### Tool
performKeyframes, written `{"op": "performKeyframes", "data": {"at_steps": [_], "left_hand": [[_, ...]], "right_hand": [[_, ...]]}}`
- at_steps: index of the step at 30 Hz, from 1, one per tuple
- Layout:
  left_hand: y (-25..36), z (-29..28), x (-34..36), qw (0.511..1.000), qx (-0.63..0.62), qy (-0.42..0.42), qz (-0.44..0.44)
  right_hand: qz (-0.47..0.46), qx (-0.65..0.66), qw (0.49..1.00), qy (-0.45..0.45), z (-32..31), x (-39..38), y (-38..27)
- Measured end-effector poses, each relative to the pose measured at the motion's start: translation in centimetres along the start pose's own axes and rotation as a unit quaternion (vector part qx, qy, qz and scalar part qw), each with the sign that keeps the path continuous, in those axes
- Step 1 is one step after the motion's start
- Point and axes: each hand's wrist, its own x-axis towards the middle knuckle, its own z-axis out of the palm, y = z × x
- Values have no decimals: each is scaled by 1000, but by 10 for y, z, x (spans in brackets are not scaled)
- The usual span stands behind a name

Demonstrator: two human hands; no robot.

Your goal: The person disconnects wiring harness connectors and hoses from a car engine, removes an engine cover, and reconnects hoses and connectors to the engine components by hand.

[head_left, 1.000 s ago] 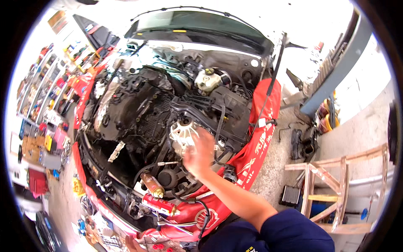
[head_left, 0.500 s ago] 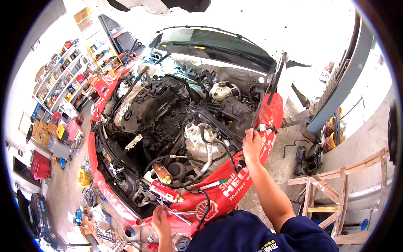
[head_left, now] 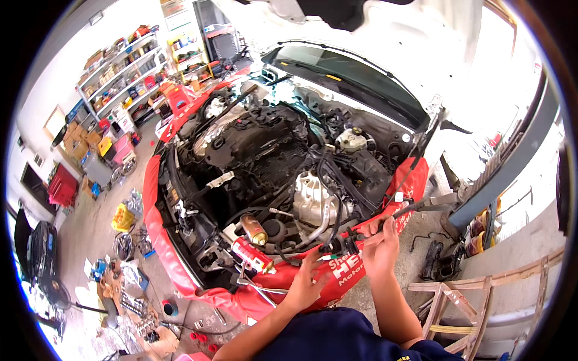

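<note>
My right hand (head_left: 380, 253) is closed around a black hose (head_left: 404, 209) at the front right of the engine bay. Along the same edge, black fittings (head_left: 344, 244) lie between my two hands. My left hand (head_left: 306, 284) is near these fittings with its fingers apart, somewhat blurred, and nothing visible in it. To its left, a red spray can (head_left: 251, 255) and a gold-coloured can (head_left: 254, 230) lie on their sides on the front of the bay. Chrome hand tools (head_left: 260, 289) rest on the red fender cover (head_left: 191, 283), partly behind my left forearm.
A ribbed silver heat shield (head_left: 313, 198) and the dark engine (head_left: 256, 141) fill the bay under the raised hood. A blue-grey post (head_left: 500, 174) and a wooden frame (head_left: 481, 295) stand at right. Parts and tools (head_left: 135, 301) litter the floor at left.
My left hand has moved right, from beside the hand tools to the black fittings. My right hand has moved slightly right and lower. The view has shifted, so the car appears farther right.
</note>
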Motion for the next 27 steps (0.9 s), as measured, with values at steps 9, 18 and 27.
{"op": "performKeyframes", "data": {"at_steps": [9, 18, 27], "left_hand": [[-23, -44, -9, 984, 3, 167, -65], [-49, -58, -41, 962, -57, 266, 32], [-26, -90, -68, 938, -55, 342, 1]], "right_hand": [[80, 20, 993, -86, 28, -39, 36], [131, -12, 978, -161, 34, -69, 42], [225, -33, 952, -206, 15, -105, 46]]}}
